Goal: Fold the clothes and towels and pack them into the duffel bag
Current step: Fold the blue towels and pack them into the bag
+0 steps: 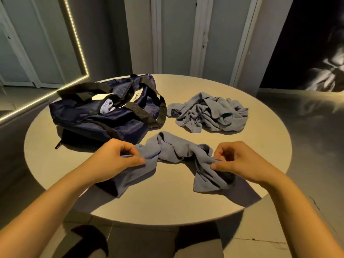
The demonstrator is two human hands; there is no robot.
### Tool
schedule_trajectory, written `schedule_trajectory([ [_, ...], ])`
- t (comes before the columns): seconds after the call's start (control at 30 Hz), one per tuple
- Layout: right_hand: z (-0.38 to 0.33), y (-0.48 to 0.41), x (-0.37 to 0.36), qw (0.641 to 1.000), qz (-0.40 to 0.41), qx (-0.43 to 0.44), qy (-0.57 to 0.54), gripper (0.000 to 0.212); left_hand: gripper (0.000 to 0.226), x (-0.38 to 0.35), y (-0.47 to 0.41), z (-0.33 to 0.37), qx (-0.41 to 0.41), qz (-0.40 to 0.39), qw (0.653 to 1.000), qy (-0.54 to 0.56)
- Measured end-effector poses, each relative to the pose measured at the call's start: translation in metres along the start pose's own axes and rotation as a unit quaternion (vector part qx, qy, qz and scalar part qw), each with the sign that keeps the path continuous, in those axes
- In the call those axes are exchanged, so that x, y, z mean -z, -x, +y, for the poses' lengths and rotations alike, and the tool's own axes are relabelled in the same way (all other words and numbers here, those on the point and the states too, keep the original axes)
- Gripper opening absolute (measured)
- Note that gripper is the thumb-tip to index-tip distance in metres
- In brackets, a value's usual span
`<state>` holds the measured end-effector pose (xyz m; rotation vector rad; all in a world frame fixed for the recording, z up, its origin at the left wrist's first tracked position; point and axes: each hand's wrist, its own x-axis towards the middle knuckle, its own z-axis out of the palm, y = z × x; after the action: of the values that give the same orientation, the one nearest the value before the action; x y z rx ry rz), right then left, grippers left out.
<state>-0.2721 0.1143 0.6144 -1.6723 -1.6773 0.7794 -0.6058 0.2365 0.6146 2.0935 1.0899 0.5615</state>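
Now your left hand (115, 157) and right hand (234, 161), forearms outstretched, each pinch the crumpled grey-blue cloth towel (173, 151) with curled fingers

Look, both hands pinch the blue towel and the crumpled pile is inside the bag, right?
No. The head view shows the crumpled pile on the table beside the duffel bag, not inside. The left hand and right hand pinch the blue towel.

Navy duffel bag (111, 112) (unzipped) lies beside a crumpled blue towel (208, 112), a twisted towel (173, 151) nearer.
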Motion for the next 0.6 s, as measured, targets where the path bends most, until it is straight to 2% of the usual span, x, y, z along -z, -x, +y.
schedule_trajectory([
  [0.1, -0.01, -0.005, -0.007, 0.997, 0.067, -0.005, 0.032, 0.021, 0.024, 0.002, 0.008, 0.001, 0.016, 0.03, 0.998, 0.053],
  [0.2, -0.03, -0.007, -0.033, 0.98, 0.155, 0.063, 0.11, 0.025, 0.038, 0.002, 0.01, 0.003, -0.002, 0.183, 0.975, 0.123],
  [0.23, -0.038, -0.006, -0.045, 0.972, 0.151, 0.082, 0.159, 0.024, 0.044, 0.001, 0.01, 0.005, -0.008, 0.223, 0.964, 0.147],
  [0.3, -0.051, -0.002, -0.067, 0.971, 0.058, 0.09, 0.213, 0.018, 0.048, -0.003, 0.012, 0.01, -0.028, 0.248, 0.95, 0.186],
  [0.37, -0.058, 0.006, -0.074, 0.983, -0.023, 0.084, 0.164, 0.009, 0.042, -0.012, 0.014, 0.013, -0.043, 0.216, 0.955, 0.201],
  [0.4, -0.058, 0.011, -0.068, 0.989, -0.014, 0.079, 0.12, 0.005, 0.034, -0.018, 0.016, 0.012, -0.045, 0.182, 0.962, 0.2],
  [0.47, -0.053, 0.02, -0.051, 0.994, 0.051, 0.062, 0.072, 0.019, 0.017, -0.033, 0.019, 0.008, -0.053, 0.095, 0.976, 0.191],
  [0.53, -0.042, 0.03, -0.033, 0.991, 0.109, 0.031, 0.067, 0.039, 0.015, -0.048, 0.022, 0.001, -0.077, 0.038, 0.98, 0.177],
  [0.6, -0.028, 0.036, -0.024, 0.988, 0.135, -0.005, 0.079, 0.05, 0.017, -0.061, 0.024, -0.004, -0.105, 0.027, 0.979, 0.175],
])
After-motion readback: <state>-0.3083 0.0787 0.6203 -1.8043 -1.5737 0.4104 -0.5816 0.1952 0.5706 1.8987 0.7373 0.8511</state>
